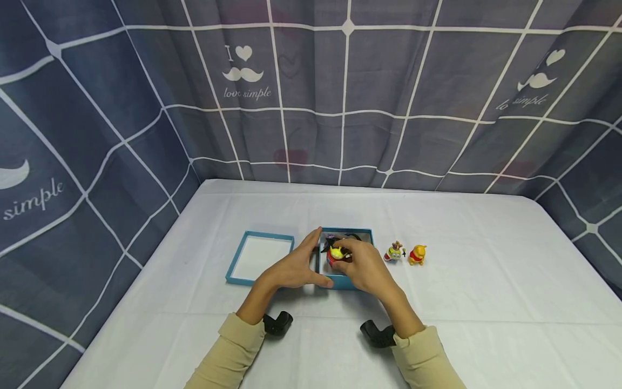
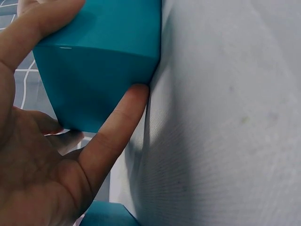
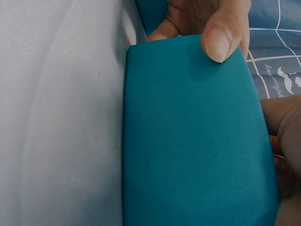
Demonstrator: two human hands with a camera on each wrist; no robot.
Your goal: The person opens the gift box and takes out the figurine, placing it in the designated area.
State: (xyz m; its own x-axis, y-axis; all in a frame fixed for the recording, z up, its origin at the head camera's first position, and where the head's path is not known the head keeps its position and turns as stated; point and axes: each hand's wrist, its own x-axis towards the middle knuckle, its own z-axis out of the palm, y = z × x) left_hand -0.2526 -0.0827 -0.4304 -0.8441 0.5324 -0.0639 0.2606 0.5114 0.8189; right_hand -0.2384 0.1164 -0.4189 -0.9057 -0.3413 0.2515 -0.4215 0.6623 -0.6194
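Observation:
A teal box (image 1: 346, 283) stands open on the white cloth with several small toy figures (image 1: 332, 240) inside. My left hand (image 1: 295, 269) holds its near left corner. The left thumb (image 2: 51, 19) lies on the front wall in the left wrist view, while the other fingers spread along the left side. Reaching in over the box, my right hand (image 1: 365, 268) pinches a yellow-and-red toy figure (image 1: 336, 253). The fingers partly cover that figure, and in the right wrist view the box wall (image 3: 197, 132) hides it.
Left of the box lies its teal-rimmed lid (image 1: 234, 257), white inside up. To the right stand a small toy figure in white, green and red (image 1: 394, 252) and a Winnie the Pooh figure (image 1: 417, 255). A grey checked curtain (image 1: 311, 97) hangs behind the table (image 1: 486, 270).

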